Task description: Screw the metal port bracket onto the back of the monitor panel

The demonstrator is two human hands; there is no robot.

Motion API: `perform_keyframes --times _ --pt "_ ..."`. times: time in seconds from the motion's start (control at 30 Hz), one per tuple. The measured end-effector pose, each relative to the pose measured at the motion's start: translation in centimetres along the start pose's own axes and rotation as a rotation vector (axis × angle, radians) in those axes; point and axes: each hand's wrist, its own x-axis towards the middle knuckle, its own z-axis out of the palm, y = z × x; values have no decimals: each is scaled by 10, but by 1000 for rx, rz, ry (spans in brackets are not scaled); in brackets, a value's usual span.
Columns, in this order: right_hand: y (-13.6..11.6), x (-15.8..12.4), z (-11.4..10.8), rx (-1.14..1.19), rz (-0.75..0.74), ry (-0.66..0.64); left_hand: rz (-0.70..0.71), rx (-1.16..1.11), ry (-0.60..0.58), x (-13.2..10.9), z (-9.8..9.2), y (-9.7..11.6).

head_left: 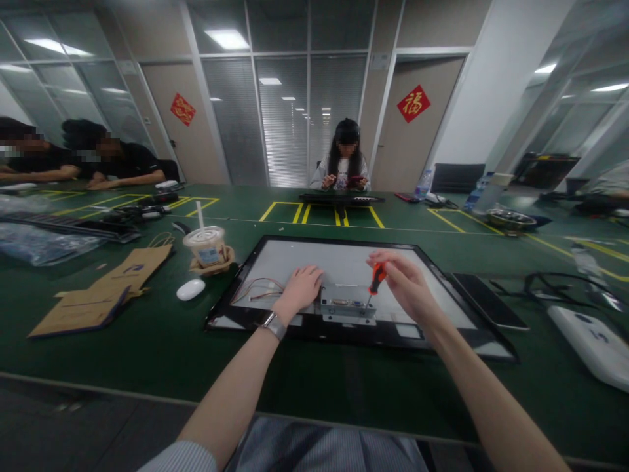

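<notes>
My right grip pinches an orange screwdriver, its tip down on the metal box. My left grip rests spread open beside the box. Both are on the screen panel, which lies flat on the green surface.

Two bare forearms enter from the bottom edge and end near the middle of the frame. The left hand has a silver-grey metal band around its wrist, with flat links that catch the light; whether it is a watch or a bracelet cannot be told. At the lower left edge sits a pale sleeve with fine stripes. Similar thin-striped, grey-blue cloth fills the bottom centre. The arm of the right hand is uncovered down to the lower right edge.
</notes>
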Motion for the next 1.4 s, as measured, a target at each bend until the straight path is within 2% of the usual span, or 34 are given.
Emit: perform_keyframes --times 0.17,0.47,0.63,0.83,1.1,1.27,1.4 --pt "2 0 -3 -26 20 12 -1 -2 0 0 0 0" --pt "1 1 -7 -157 -11 -51 -8 1 3 0 0 2" --pt "3 1 -6 -69 25 6 -14 2 -4 0 -2 2" --pt "3 2 -6 -88 -27 61 -8 -1 -1 -1 -2 1" --pt "-5 0 -3 -38 41 -9 -2 -6 5 -1 -2 1" --pt "-1 0 -4 -94 -30 32 -1 -10 9 -2 -3 3" --pt "-2 1 -5 -96 -72 2 -1 -14 4 -3 -4 4"
